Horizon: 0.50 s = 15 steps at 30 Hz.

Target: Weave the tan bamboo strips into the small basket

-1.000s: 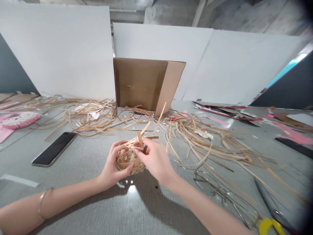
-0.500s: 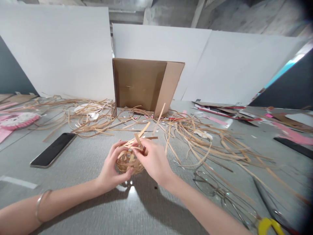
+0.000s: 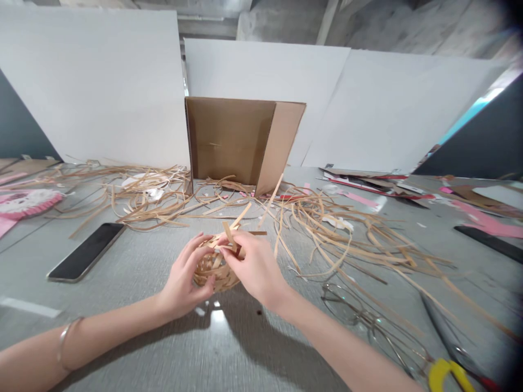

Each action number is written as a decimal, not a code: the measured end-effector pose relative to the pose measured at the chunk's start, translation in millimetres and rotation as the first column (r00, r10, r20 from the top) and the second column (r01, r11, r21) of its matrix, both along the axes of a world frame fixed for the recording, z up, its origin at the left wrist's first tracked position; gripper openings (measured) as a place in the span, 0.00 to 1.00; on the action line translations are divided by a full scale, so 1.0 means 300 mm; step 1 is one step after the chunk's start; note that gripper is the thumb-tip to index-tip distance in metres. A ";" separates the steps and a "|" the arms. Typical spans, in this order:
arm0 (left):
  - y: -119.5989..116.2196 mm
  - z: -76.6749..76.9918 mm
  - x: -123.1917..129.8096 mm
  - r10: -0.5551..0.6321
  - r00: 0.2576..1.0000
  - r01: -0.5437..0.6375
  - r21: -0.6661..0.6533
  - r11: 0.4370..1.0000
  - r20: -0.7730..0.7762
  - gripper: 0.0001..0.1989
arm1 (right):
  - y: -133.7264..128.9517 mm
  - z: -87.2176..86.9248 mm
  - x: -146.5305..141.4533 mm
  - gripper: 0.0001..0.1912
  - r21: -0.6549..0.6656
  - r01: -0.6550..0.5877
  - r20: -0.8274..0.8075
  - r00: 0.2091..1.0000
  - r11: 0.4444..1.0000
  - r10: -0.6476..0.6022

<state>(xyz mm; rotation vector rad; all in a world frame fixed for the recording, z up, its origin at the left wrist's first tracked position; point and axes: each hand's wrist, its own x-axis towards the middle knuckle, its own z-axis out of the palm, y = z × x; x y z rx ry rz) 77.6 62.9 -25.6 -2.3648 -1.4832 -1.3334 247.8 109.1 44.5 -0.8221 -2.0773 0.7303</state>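
A small woven ball or basket of tan flat strips (image 3: 212, 268) is held between my hands, just over the grey table. My left hand (image 3: 188, 272) curls round its left side, fingers on top and thumb low at the front. With thumb and forefinger closed, my right hand (image 3: 254, 267) pinches a strip at the upper right of the weave. Several loose strip ends stick up and out past the right fingers. The far side of the weaving is hidden by the hands.
An upright open cardboard box (image 3: 232, 141) stands at the back. Heaps of loose strips (image 3: 327, 218) lie to its left and right. A phone (image 3: 87, 251) rests on the left. Eyeglasses (image 3: 363, 316) and a yellow-handled tool (image 3: 449, 373) lie at the right front.
My left thumb has shifted slightly up and left along the weave. The woven piece looks slightly turned, and its strip ends have moved a little. My right hand keeps its pinch.
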 end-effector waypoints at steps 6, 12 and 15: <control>0.007 -0.011 -0.011 -0.003 0.997 0.005 0.025 1.000 -0.081 0.23 | 0.014 0.008 0.007 0.06 -0.035 0.011 0.030 0.999 0.999 -0.010; 0.015 -0.021 -0.023 0.012 0.996 -0.014 -0.020 1.000 -0.086 0.24 | 0.040 0.085 0.072 0.13 -0.250 -0.074 0.117 0.987 0.965 0.106; 0.019 -0.026 -0.030 0.020 0.998 -0.025 -0.067 0.997 -0.066 0.24 | 0.061 0.115 0.105 0.14 -0.313 -0.048 0.091 0.993 0.949 0.080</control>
